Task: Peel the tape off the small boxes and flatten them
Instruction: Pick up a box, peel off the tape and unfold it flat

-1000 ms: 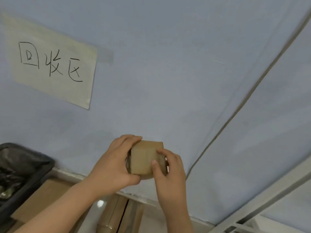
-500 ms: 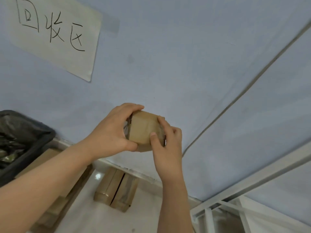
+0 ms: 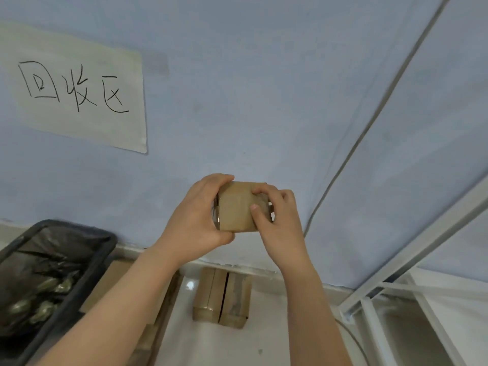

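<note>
Gripping small box [image 3: 236,207] (both hands curled).

The glossy white tiled floor [image 3: 211,347] runs up to a pale baseboard at the foot of the blue wall. A small brown cardboard box [image 3: 221,299] with an open slit along its top lies on the floor close to the baseboard. To its left flattened brown cardboard sheets [image 3: 158,313] lie on the floor, and a black plastic bin lined with a dark bag [image 3: 87,281] rests on them.

Pale blue wall [image 3: 264,101], paper sign [image 3: 79,88] taped on; glossy white floor [image 3: 224,344]; white metal frame [image 3: 422,249] right.
</note>
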